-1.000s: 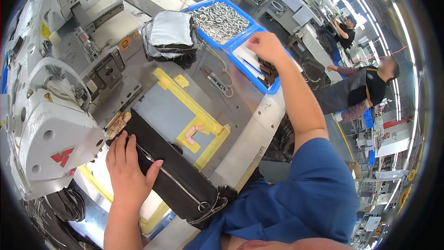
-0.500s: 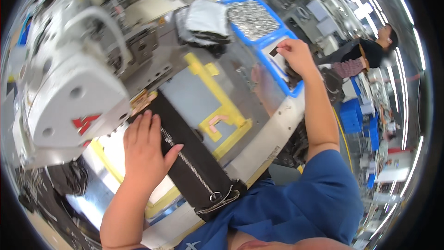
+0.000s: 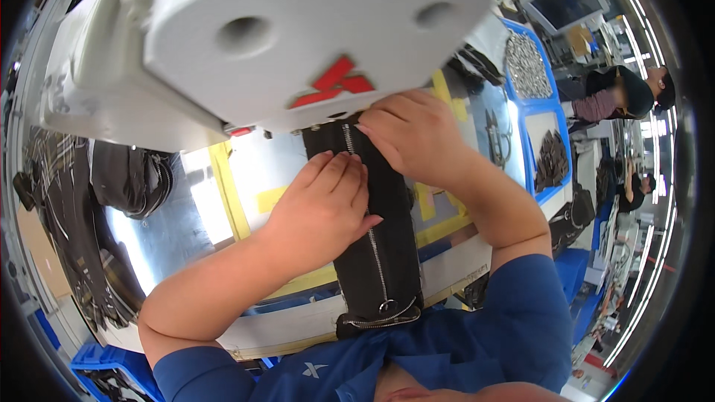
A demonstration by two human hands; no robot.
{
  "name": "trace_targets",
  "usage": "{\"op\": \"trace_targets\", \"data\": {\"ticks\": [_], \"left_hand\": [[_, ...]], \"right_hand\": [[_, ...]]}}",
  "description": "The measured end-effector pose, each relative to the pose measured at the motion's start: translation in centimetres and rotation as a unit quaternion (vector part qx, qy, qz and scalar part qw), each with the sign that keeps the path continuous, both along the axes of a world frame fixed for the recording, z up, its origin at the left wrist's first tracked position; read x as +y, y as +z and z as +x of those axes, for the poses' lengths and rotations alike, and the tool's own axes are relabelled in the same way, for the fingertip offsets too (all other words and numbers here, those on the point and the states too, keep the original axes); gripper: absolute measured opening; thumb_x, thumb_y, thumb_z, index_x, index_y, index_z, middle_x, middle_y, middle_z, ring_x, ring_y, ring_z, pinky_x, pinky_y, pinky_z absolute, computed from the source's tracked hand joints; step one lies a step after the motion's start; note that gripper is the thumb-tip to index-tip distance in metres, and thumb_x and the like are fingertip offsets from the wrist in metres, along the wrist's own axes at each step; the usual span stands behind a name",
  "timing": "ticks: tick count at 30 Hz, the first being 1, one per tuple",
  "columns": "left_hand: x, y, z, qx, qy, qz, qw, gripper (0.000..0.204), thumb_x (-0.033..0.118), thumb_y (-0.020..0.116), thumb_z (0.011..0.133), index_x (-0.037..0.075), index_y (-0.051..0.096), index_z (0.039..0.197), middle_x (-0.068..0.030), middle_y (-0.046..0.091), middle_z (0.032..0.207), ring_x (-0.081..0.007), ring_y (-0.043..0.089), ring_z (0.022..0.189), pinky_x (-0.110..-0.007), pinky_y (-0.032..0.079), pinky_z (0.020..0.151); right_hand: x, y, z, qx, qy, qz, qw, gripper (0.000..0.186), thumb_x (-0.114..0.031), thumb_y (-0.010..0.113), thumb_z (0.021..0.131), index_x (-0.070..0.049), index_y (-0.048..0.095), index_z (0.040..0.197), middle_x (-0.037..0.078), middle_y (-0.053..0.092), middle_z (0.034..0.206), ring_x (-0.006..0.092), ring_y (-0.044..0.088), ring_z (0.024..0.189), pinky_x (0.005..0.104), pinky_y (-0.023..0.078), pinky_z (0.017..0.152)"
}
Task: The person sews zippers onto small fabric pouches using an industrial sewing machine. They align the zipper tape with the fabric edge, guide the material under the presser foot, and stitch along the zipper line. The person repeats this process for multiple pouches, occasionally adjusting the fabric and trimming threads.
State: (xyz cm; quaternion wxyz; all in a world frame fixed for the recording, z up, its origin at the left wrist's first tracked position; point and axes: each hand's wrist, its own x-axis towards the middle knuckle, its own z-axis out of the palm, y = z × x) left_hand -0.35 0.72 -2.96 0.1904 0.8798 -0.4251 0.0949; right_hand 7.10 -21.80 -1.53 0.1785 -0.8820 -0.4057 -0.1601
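Note:
A long black fabric piece (image 3: 391, 253) with a silver metal zipper (image 3: 377, 253) runs from beneath the sewing machine head (image 3: 313, 37) down to my lap edge. A ring pull (image 3: 388, 306) hangs near its close end. My left hand (image 3: 324, 201) lies open on the fabric, fingers stretched along the zipper and thumb out across it. Just under the machine head, my right hand (image 3: 421, 138) has its fingers bent together over the far end of the zipper. Whatever is between those fingertips is hidden against the dark fabric. The needle area is covered by the machine head.
At right, a blue two-part tray (image 3: 527, 106) holds silver metal bits (image 3: 527, 67) and dark small pieces (image 3: 551, 160). Scissors (image 3: 497, 138) lie beside it. Dark garments (image 3: 82, 231) hang at left. Yellow tape (image 3: 231, 190) marks the table. People stand farther off at right.
My right hand has left the blue tray and come to the zipper's far end. My view has swung so the machine head looms overhead. The left hand stays on the fabric.

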Motion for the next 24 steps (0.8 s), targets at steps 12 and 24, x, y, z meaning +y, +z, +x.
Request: {"op": "trace_targets", "data": {"ticks": [12, 24], "left_hand": [[0.00, -0.16, 0.03, 0.025, -0.001, -0.010, 1.000, 0.062, 0.042, 0.082, 0.085, -0.008, 0.072, 0.120, -0.0218, 0.070, 0.128, -0.0365, 0.065, 0.122, -0.049, 0.047, 0.113], [-0.06, -0.43, -0.11, -0.019, -0.018, -0.038, 0.999, 0.053, 0.033, 0.084, 0.077, -0.006, 0.074, 0.112, -0.0222, 0.073, 0.120, -0.0343, 0.070, 0.112, -0.046, 0.055, 0.103]], "right_hand": [[0.36, -0.33, -0.73, -0.039, 0.062, -0.024, 0.997, 0.023, -0.014, 0.074, 0.077, -0.007, 0.069, 0.098, 0.008, 0.074, 0.109, 0.0264, 0.072, 0.099, 0.0393, 0.057, 0.084], [0.04, -0.17, -0.08, 0.100, 0.063, -0.015, 0.993, 0.020, -0.012, 0.079, 0.087, -0.007, 0.076, 0.107, 0.008, 0.077, 0.123, 0.0263, 0.071, 0.111, 0.0423, 0.055, 0.097]]}}
